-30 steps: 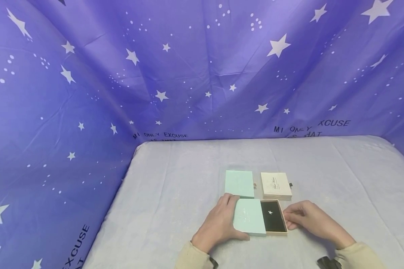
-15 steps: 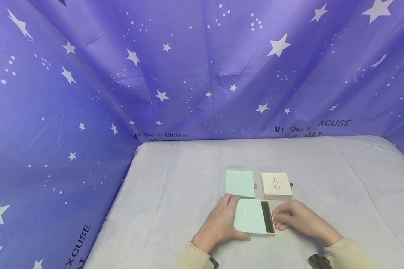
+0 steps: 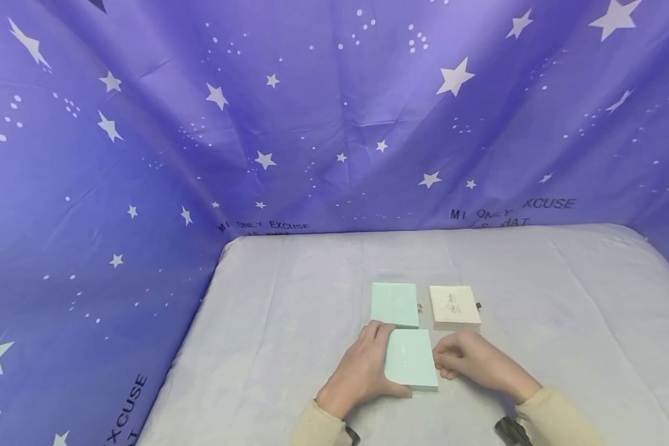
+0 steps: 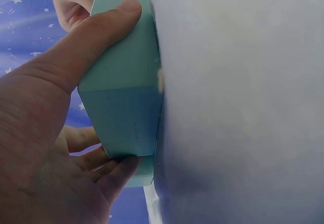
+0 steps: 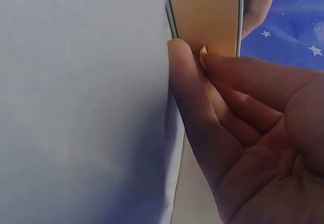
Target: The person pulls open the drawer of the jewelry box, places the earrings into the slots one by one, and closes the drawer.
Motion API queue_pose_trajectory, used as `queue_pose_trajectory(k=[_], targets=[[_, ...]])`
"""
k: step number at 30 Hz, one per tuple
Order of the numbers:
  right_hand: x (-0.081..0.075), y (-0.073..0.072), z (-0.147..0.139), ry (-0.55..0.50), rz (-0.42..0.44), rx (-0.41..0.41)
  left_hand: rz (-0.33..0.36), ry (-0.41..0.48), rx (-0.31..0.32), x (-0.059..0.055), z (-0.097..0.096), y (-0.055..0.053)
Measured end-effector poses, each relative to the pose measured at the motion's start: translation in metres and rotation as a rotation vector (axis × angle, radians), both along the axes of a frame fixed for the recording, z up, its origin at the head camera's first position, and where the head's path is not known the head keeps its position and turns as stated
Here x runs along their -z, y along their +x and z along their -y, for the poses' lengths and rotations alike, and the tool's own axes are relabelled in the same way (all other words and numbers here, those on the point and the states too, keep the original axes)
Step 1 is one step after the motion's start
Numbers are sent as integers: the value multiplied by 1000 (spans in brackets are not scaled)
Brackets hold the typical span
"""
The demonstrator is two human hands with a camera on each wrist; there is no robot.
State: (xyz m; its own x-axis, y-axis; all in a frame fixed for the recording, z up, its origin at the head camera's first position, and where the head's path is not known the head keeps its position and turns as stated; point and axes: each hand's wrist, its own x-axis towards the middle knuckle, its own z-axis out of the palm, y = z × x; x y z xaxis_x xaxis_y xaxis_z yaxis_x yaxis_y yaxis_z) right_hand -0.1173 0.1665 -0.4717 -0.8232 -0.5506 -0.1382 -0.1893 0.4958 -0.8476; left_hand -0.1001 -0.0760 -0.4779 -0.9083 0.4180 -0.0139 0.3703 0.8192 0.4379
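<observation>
A mint-green drawer box (image 3: 409,359) lies flat on the cloth-covered table, its drawer now inside the sleeve. My left hand (image 3: 359,368) grips the sleeve from the left; in the left wrist view the thumb lies along the near side of the box (image 4: 126,69) and the fingers bend round the far side. At the opposite end is my right hand (image 3: 476,362). Its thumb and forefinger pinch a small ribbon pull tab (image 5: 203,57) on the tan drawer front (image 5: 207,16), which sits about level with the sleeve's edge. The drawer's contents are hidden.
Just behind stands a second mint-green box (image 3: 394,303) with a small tab on its right. Beside it is a cream box (image 3: 454,305) with dark lettering and a black tab. A purple star-patterned curtain (image 3: 312,124) borders the table's back and sides.
My right hand has moved left, sliding the drawer with its black lining and small star-shaped piece into the sleeve. The left hand has kept its grip in place.
</observation>
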Motion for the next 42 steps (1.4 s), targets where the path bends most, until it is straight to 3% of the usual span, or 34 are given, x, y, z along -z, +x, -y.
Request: queue_pose_trajectory(k=[5, 10, 13, 16, 21, 42], targets=[[1, 2, 2, 93, -108, 48, 1, 1, -13, 2, 4, 4], [1, 4, 4, 80, -174, 105, -10, 8, -6, 3, 4, 3], [-3, 6, 6, 48, -170, 129, -12, 10, -3, 2, 3, 1], [-6, 9, 9, 15, -186, 114, -6, 3, -4, 1, 2, 0], [-5, 14, 13, 63, -272, 63, 13, 1, -9, 0, 1, -1], [-4, 20, 19, 116, -282, 102, 29, 29, -12, -3, 2, -1]])
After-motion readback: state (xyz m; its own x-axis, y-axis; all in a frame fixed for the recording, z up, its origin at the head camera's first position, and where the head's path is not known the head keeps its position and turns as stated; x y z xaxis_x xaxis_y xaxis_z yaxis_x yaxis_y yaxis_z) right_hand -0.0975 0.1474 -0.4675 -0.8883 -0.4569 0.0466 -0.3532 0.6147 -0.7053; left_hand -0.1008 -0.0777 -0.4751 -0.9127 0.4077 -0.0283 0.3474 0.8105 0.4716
